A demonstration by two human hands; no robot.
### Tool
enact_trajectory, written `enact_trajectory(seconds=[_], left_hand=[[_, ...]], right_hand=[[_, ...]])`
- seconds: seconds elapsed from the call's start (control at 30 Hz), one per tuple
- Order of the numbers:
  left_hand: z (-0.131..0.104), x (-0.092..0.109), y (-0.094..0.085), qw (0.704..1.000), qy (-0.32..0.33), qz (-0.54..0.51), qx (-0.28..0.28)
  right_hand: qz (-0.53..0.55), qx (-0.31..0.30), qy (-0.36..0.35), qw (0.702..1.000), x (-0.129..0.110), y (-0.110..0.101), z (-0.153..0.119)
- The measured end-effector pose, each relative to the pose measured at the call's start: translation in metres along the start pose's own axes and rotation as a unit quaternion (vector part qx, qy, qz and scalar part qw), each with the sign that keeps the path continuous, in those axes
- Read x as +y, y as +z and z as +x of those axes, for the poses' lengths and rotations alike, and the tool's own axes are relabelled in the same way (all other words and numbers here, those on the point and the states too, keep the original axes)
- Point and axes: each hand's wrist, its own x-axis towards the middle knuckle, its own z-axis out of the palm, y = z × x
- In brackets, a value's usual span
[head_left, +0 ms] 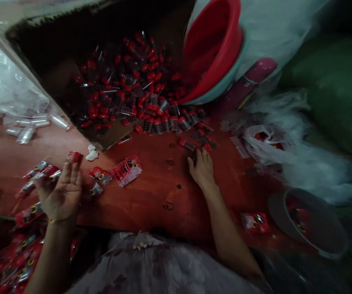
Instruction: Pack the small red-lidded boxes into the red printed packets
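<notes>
My left hand [61,194] is palm up over the left of the red table, its fingers stretched and apart. A small red packet [74,157] shows right at its fingertips; whether they touch it I cannot tell. More red packets with dark contents [30,214] lie about this hand. My right hand [203,169] is palm down near the loose small clear tubes with red caps [187,144]. Its thumb stands apart from the fingers, and the fingertips reach a red-capped tube [207,147]. Between the hands lies a row of flat red packets [127,170].
An open cardboard box [50,87] on its side spills red-capped tubes. A red basin [212,49] leans in a pale blue one [240,61] beside a pink spray can [257,73]. Plastic bags [304,159] and a grey tub [332,228] stand right; empty clear tubes [25,132] left.
</notes>
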Motion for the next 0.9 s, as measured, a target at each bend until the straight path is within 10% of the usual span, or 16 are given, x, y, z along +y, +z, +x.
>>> enact_trajectory(seconds=[0.13,0.3,0.4,0.9], left_hand=[[-0.011,-0.036,0.018,0.948,0.050,0.280,-0.144],[-0.002,-0.090,0.047,0.623,0.300,0.665,-0.283],[0.007,-0.104,0.054,0.513,0.333,0.733,-0.298],[0.001,-0.121,0.060,0.504,0.350,0.744,-0.266]], right_hand=[[-0.010,-0.027,-0.091,0.995,-0.027,0.015,-0.037],[0.017,-0.018,-0.160,0.987,-0.054,0.013,-0.074],[0.041,0.015,-0.152,0.987,-0.054,0.011,-0.076],[0.115,0.082,-0.217,0.966,-0.086,0.003,-0.081]])
